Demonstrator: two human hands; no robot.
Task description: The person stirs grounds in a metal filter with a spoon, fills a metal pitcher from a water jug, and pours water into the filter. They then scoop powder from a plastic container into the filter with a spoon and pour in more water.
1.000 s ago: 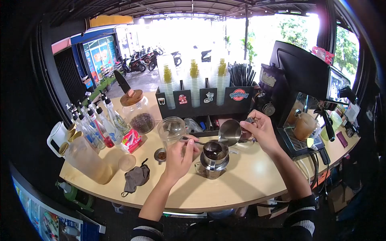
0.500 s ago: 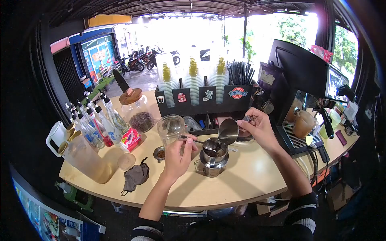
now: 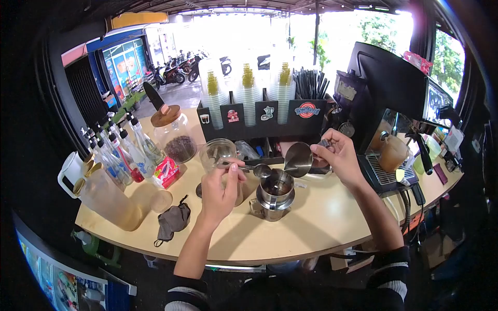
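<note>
My left hand (image 3: 219, 193) pinches the handle of a metal spoon (image 3: 262, 171), whose bowl hovers just over the left rim of a metal drip coffee filter (image 3: 277, 199). Dark liquid shows inside the filter, which sits on a glass mug (image 3: 256, 207). In my right hand (image 3: 337, 156) is a small metal pitcher (image 3: 299, 157), gripped by its handle and tipped left. A thin stream runs from its spout into the filter. Behind my left hand stands a clear plastic cup (image 3: 218, 150), partly hidden.
A black organizer (image 3: 249, 115) with stacked cups and straws stands at the back. An espresso machine (image 3: 386, 103) is on the right. To the left are syrup bottles (image 3: 122, 155), a jar of beans (image 3: 180, 147), a cloudy jug (image 3: 111, 199) and a dark cloth pouch (image 3: 174, 223).
The spoon has lifted from inside the filter's opening up and left to its rim. My left hand has moved slightly left, and the pitcher a little right, still pouring.
</note>
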